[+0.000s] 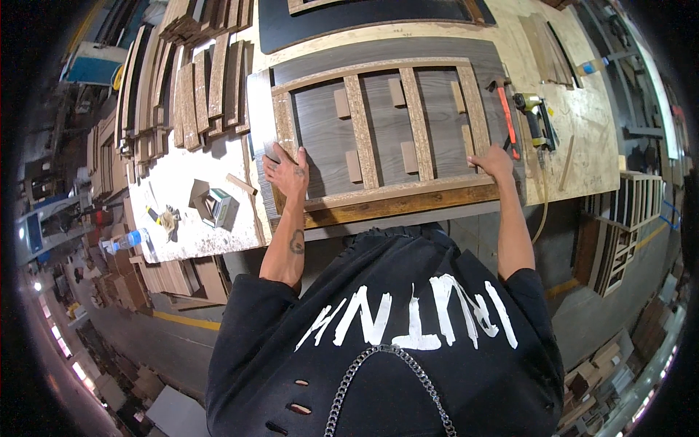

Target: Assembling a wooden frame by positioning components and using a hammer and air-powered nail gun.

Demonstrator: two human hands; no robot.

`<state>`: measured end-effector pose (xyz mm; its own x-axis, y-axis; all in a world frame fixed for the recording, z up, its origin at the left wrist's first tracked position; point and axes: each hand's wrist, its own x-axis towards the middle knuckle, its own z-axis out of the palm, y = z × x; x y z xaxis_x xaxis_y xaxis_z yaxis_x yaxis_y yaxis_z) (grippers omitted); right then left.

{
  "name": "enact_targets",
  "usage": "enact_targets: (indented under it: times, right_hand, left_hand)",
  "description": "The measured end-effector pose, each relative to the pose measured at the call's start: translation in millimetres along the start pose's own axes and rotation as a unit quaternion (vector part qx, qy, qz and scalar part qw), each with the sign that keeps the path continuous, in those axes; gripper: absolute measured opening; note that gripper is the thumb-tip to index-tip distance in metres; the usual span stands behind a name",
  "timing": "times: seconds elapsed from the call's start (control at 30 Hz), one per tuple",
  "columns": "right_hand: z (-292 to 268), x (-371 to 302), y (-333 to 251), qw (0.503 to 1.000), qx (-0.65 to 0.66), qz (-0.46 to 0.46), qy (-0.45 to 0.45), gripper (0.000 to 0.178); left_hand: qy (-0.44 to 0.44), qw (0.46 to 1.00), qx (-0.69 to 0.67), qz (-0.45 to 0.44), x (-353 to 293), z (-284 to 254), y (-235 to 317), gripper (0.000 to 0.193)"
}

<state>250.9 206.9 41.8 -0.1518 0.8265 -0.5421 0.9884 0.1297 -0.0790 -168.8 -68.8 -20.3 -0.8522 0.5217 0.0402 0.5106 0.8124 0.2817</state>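
A ladder-like wooden frame [362, 135] of particleboard strips lies on a grey wood-grain panel [324, 109]. Small wooden blocks [410, 156] sit beside its inner strips. My left hand [287, 173] straddles the frame's left strip near the front corner, thumb inside and fingers outside. On the opposite side my right hand [493, 163] is closed over the right strip, its thumb reaching inward. Along the front edge runs a darker brown wooden bar [408, 204]. A hammer with an orange handle [505, 120] lies just beyond my right hand, next to a nail gun [534, 116].
Stacked wooden strips [211, 91] fill the table's far left. An opened small box [211, 204] and a plastic bottle [129, 240] are at the near left. A hose [543, 211] hangs over the front edge at right. Another dark panel [349, 22] lies at the back.
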Motion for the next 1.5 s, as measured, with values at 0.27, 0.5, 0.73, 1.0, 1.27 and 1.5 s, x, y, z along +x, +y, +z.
enact_targets:
  times: [0.27,0.5,0.73,1.0,1.27,1.5]
  right_hand:
    - [6.4,5.1,6.1,1.0,0.0,-0.009,0.017,0.087]
    - [4.8,5.3,4.3,1.0,-0.003,-0.011,0.007,0.09]
    - [7.4,5.6,6.0,1.0,-0.003,-0.01,0.015,0.091]
    - [5.2,4.6,5.1,1.0,0.0,-0.008,0.009,0.091]
    - [3.3,3.0,3.7,1.0,0.004,-0.001,0.002,0.088]
    - [1.7,1.5,2.8,1.0,0.013,-0.005,0.005,0.085]
  left_hand:
    - [-0.005,1.0,0.011,0.0,1.4,0.7,0.5,0.079]
    - [0.001,1.0,0.015,-0.002,0.7,2.5,-1.1,0.08]
    - [-0.002,1.0,0.016,-0.001,1.1,2.6,-1.9,0.08]
    - [0.001,1.0,0.011,0.008,1.2,3.6,-4.2,0.08]
    - [-0.025,1.0,0.0,-0.014,3.0,3.1,-1.9,0.083]
    - [-0.02,1.0,-0.004,-0.004,3.9,6.4,-7.8,0.083]
